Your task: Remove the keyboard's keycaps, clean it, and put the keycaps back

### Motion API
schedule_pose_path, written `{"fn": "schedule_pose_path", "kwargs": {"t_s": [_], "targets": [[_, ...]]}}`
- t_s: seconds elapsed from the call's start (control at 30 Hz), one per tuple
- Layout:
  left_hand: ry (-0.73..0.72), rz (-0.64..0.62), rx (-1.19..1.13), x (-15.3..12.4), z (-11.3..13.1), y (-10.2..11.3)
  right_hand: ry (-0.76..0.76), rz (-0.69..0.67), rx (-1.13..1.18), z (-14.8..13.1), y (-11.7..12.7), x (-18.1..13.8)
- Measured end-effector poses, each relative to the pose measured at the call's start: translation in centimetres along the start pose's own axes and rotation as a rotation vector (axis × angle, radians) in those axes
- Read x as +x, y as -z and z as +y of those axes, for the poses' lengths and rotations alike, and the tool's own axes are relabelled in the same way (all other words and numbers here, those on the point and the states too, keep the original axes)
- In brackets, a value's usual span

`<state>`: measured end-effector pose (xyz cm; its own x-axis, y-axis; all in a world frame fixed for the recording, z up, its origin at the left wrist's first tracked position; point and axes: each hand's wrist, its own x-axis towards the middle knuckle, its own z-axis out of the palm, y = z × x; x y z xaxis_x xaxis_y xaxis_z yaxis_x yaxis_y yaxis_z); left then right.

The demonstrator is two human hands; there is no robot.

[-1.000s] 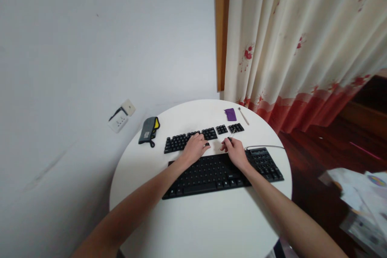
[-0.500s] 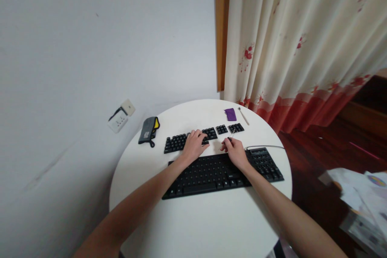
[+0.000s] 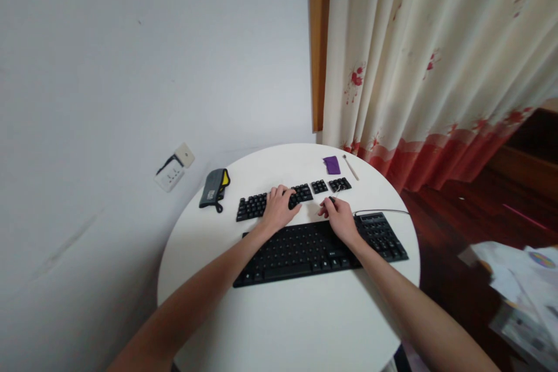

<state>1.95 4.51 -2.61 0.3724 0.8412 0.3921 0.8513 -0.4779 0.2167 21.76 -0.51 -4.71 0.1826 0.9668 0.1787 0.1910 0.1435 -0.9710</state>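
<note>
Palm down over a row of loose black keycaps (image 3: 249, 207) is my left hand (image 3: 277, 209), its fingers spread and touching some of the caps. Keycaps show between its thumb and forefinger. My right hand (image 3: 340, 220) is closed above the upper edge of a black keyboard (image 3: 300, 250), pinching a small dark tool (image 3: 332, 200) with thin wire ends that looks like a keycap puller. My fingers cover most of it. Much of the keyboard's main section is stripped of caps, while its bottom row and number pad still carry theirs.
Two small blocks of keycaps (image 3: 319, 186) stand right of the long row. Behind lie a purple cloth (image 3: 332, 165) and a thin brush (image 3: 350, 167). A grey pouch (image 3: 214, 188) rests at the left of the round white table (image 3: 279, 319). The keyboard cable (image 3: 383, 210) runs off right.
My left fingers have shifted slightly over the keycaps, the thumb and forefinger moving a little. My right hand stays nearly where it was, still closed on the tool.
</note>
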Motion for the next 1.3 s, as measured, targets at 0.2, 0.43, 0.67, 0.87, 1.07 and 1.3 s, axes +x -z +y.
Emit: {"fn": "schedule_pose_path", "kwargs": {"t_s": [0.2, 0.43, 0.67, 0.87, 1.07, 1.3], "targets": [[-0.302, -0.246, -0.284, -3.1, 5.4, 3.0, 0.031, 0.143, 0.026, -0.3, 0.7, 0.4], [-0.354, -0.412, -0.377, -6.9, 9.9, 1.8, 0.023, 0.171, 0.064, -0.4, 1.2, 0.7], [-0.197, -0.394, -0.451, -6.6, 9.6, -0.4, 0.004, 0.195, 0.063, -0.4, 1.9, 1.3], [-0.298, -0.323, -0.411, -7.0, 9.8, -0.7, 0.003, 0.166, 0.051, 0.2, 1.6, 1.3], [-0.406, -0.265, -0.306, -8.1, 10.1, -0.5, 0.010, 0.152, 0.017, 0.7, 1.4, 1.3], [-0.408, -0.246, -0.233, -8.6, 10.2, -0.9, 0.006, 0.140, -0.023, 1.1, 1.4, 1.5]]}}
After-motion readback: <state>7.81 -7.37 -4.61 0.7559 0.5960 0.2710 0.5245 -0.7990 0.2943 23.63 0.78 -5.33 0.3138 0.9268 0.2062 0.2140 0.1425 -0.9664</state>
